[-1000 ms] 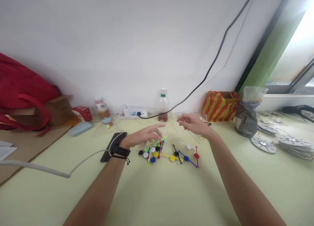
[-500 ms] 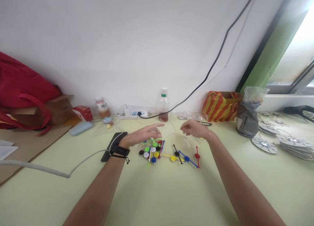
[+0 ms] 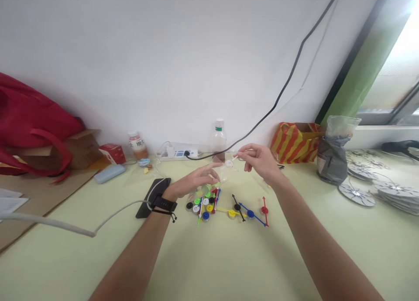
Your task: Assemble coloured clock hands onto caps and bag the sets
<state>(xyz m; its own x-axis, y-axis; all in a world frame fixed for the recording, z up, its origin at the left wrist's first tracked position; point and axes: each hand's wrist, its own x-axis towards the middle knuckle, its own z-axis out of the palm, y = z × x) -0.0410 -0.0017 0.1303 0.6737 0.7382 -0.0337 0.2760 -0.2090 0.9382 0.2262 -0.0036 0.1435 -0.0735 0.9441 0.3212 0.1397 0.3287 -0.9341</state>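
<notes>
White arrow spinner (image 3: 228,163), its thin pointer pinched b/w thumb & fingertips of the person's R hand (image 3: 258,160), is up off the table (image 3: 209,257) at the edge of a clear plastic bag (image 3: 224,174); can't tell if the disc is inside the film or just in front. L hand (image 3: 194,182), black wristband (image 3: 166,203) on, curves at the bag w/ thumb & index finger apart; film's too sheer to tell how firm its hold is. Yellow spinner (image 3: 232,213), black spinner (image 3: 237,207), blue spinner (image 3: 250,214) & red spinner (image 3: 265,210) lie in a loose row nearer the person; mixed-color spinner pile (image 3: 205,201) sits to their L, by the L hand. Good handling here, judging by the pose: light pinch, as the pointer may flex; disc kept level; L fingers spread so the film stays taut; arrow tips lined up clear of the plastic, where they'd prob. snag; no hurried release w/ film clinging to disc.
</notes>
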